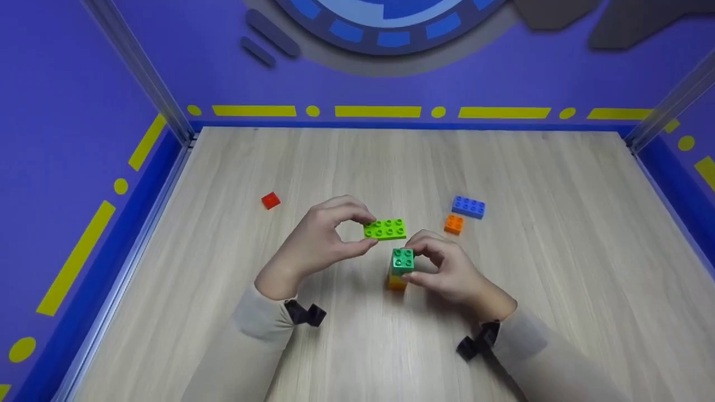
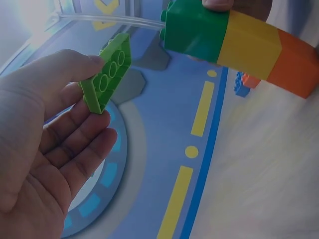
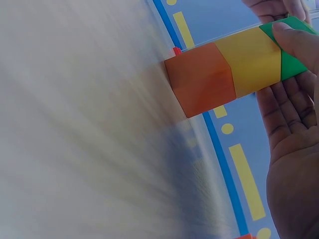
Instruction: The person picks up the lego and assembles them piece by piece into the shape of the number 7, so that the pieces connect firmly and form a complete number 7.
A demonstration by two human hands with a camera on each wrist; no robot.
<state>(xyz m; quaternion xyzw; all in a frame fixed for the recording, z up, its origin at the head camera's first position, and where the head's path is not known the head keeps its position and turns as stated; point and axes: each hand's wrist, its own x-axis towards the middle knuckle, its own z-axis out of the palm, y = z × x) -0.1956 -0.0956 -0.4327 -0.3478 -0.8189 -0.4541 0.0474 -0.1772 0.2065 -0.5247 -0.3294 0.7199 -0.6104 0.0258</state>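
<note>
My left hand (image 1: 318, 234) pinches a flat lime-green brick (image 1: 385, 229) at its left end between thumb and fingers. In the left wrist view the hollow underside of that lime-green brick (image 2: 107, 74) shows. A stack of three bricks stands upright at the middle of the table: a dark green brick (image 1: 403, 260) on top, a yellow brick (image 3: 249, 60) in the middle and an orange brick (image 3: 202, 79) at the bottom. Thumb and fingers of my right hand (image 1: 447, 271) grip the stack at the green brick. The lime-green brick is apart from the stack, behind and left of its top.
A small red brick (image 1: 271, 200) lies on the table (image 1: 223, 335) to the left. At the right, a blue brick (image 1: 468, 206) lies just behind a small orange brick (image 1: 453, 224). Blue-purple panels (image 1: 357, 92) wall the table at the back and sides.
</note>
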